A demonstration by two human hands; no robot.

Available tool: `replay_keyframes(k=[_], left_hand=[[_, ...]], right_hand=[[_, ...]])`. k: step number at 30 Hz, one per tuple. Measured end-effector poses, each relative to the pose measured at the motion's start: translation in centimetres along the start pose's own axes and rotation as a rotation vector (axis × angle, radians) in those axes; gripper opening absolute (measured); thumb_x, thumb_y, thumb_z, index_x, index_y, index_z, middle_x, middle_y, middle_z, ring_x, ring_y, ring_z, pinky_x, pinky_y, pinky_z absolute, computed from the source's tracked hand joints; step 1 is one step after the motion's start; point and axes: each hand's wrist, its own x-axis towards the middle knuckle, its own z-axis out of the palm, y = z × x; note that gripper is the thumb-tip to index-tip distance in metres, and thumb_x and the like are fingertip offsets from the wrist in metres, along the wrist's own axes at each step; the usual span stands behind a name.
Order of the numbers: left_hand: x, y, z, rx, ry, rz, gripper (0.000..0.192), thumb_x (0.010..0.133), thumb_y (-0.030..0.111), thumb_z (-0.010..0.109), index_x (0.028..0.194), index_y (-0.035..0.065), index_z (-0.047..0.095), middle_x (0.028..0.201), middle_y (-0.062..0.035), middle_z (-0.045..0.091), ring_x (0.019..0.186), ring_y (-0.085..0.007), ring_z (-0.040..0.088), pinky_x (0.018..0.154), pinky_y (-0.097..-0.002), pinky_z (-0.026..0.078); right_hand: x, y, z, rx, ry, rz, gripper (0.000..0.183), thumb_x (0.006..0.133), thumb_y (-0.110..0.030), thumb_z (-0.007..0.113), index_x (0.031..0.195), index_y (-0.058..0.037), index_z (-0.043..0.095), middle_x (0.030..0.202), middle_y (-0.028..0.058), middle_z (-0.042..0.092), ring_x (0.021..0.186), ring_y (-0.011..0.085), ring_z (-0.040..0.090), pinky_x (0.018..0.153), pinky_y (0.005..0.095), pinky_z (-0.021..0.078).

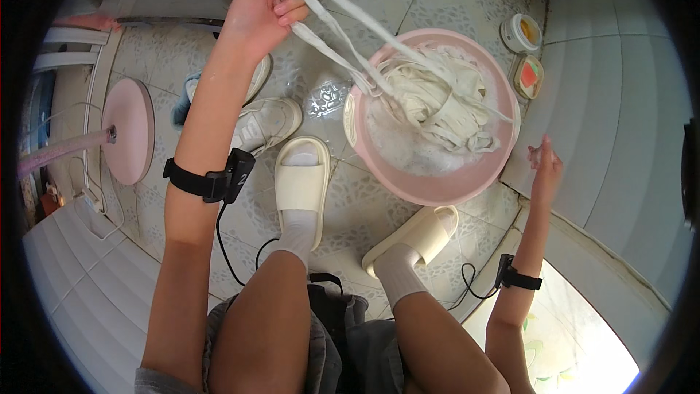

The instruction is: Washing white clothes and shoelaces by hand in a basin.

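Observation:
My left hand [268, 5] is raised at the upper middle, with its fingers closed around several long white fabric straps [333, 27]. The straps stretch down to the right into a round pink plastic basin [426, 194] on the floor. A wet, bunched off-white cloth [437, 101] lies inside it, amid soapy water and suds [404, 148]. Some strap ends rest over the cloth. My right hand [545, 161] is to the right of the basin, apart from it, near the tiled wall. Its fingers are partly bent and spread, and I see nothing held there.
A white tub [519, 34] and a soap dish [529, 76] stand beyond the basin by the wall. White sneakers [268, 120] sit left of my cream slides [298, 183]. A pink round stand base [131, 131] is at the far left. The tiled floor has a wet patch [328, 98].

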Motion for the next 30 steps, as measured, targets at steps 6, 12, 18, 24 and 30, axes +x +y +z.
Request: replay_keyframes(k=[6,12,18,24,30], left_hand=[[-0.3,-0.8,-0.1,0.291,0.063,-0.123,0.025,0.094,0.024,0.041,0.077,0.0062,0.046,0.056,0.0043,0.029,0.045,-0.0056,0.024,0.040,-0.0199,0.023],[-0.8,-1.9,1.4,0.639,0.072,-0.171,0.032,0.092,0.026,0.044,0.104,-0.0002,0.057,0.057,0.0075,0.031,0.044,-0.0023,0.022,0.040,-0.0185,0.019],[-1.5,-3.9,2.9,1.042,-0.027,-0.318,0.031,0.090,0.027,0.045,0.102,0.0037,0.061,0.051,0.0080,0.034,0.040,-0.0020,0.022,0.039,-0.0195,0.017],[-2.0,-6.0,3.2,1.066,-0.249,-0.456,0.029,0.085,0.030,0.050,0.101,0.0083,0.062,0.049,0.0041,0.042,0.040,-0.0033,0.028,0.040,-0.0211,0.022],[-2.1,-9.7,4.0,1.064,-0.327,-0.548,0.028,0.087,0.022,0.047,0.108,0.0079,0.058,0.068,0.0003,0.058,0.046,-0.0030,0.030,0.042,-0.0193,0.024]], right_hand=[[-1.0,0.2,1.6,0.004,-0.083,-0.090,0.029,0.087,-0.027,0.056,0.072,-0.0018,0.058,0.068,0.0032,0.056,0.069,0.0118,0.053,0.067,0.0239,0.0408],[-3.9,-3.1,6.9,-0.380,-0.350,-0.404,0.016,0.076,-0.014,0.063,0.082,-0.0013,0.056,0.079,0.0096,0.061,0.071,0.0206,0.058,0.069,0.0311,0.0453],[-3.6,-0.9,8.5,-0.798,-0.271,-0.502,0.021,0.069,-0.012,0.065,0.085,-0.0030,0.055,0.079,0.0154,0.060,0.071,0.0317,0.058,0.066,0.0392,0.0458],[-4.0,-3.2,7.5,-0.592,-0.357,-0.288,0.023,0.069,-0.015,0.066,0.085,-0.0037,0.055,0.081,0.0149,0.056,0.089,0.0321,0.054,0.073,0.0401,0.0426],[-5.1,-1.4,9.6,-1.082,-0.241,-0.587,0.025,0.072,-0.022,0.065,0.082,-0.0007,0.055,0.083,0.0172,0.055,0.089,0.0319,0.053,0.075,0.0387,0.0428]])
